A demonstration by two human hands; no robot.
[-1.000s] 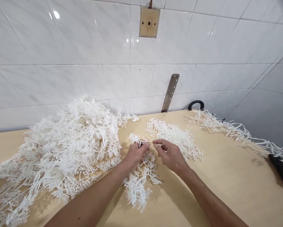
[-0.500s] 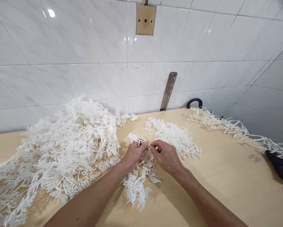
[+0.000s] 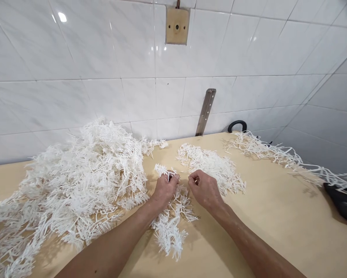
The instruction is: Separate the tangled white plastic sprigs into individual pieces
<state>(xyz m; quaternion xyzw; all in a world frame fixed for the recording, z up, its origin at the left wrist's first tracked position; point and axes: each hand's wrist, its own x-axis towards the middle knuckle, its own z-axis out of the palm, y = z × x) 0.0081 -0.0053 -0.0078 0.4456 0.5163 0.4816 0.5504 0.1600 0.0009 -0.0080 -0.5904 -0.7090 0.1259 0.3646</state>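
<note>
My left hand (image 3: 164,190) is closed on a white plastic sprig (image 3: 169,233) with many fine, needle-like twigs. One tuft of it pokes out above the fingers, and a longer branching part hangs below toward the table. A few centimetres to the right, my right hand (image 3: 204,189) has its thumb and fingertips pinched together; whatever is between them is too small to make out. Just behind my right hand lies a low heap of small white pieces (image 3: 216,168). To the left of my left hand rises a large pile of similar white sprigs (image 3: 95,181).
Bare white stems (image 3: 271,152) stretch along the table's right side, beside a black curved handle (image 3: 237,126) and a black object (image 3: 342,202). A metal strip (image 3: 205,112) leans on the tiled wall (image 3: 100,98). The tabletop (image 3: 280,216) is tan.
My right hand has come away from my left, opening a small gap between the fingertips. The sprig stays in my left hand, its lower end shifted slightly.
</note>
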